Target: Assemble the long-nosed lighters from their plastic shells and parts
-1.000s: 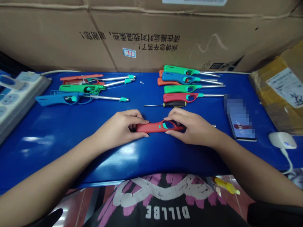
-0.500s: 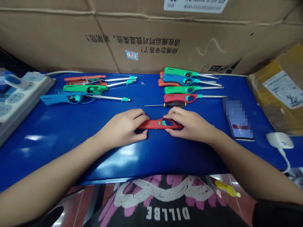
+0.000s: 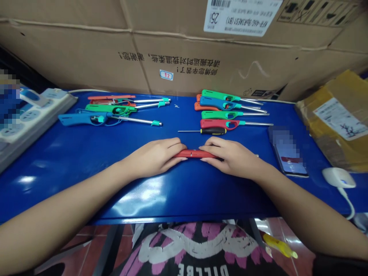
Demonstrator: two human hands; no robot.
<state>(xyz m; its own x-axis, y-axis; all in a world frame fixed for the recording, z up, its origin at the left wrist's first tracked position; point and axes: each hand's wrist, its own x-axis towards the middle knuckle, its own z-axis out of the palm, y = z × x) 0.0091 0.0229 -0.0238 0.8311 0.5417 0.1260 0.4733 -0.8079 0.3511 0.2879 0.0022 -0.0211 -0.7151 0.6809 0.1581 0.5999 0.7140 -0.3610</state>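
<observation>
A red long-nosed lighter (image 3: 195,154) lies on edge on the blue table (image 3: 86,161), held at both ends. My left hand (image 3: 156,156) wraps its handle end and my right hand (image 3: 231,156) closes over its front part. Its metal tube tip shows just right of my right hand. Just behind my hands lies a black-and-yellow screwdriver (image 3: 211,131), untouched.
Finished lighters (image 3: 227,109) are stacked at the back right, opened lighters and parts (image 3: 112,111) at the back left. A power strip (image 3: 31,115) is on the left, a phone (image 3: 287,151) and a white device (image 3: 336,177) on the right. Cardboard boxes (image 3: 201,50) wall the back.
Both hands have turned the red lighter from flat, trigger opening facing up, onto its edge. The camera has tilted up slightly.
</observation>
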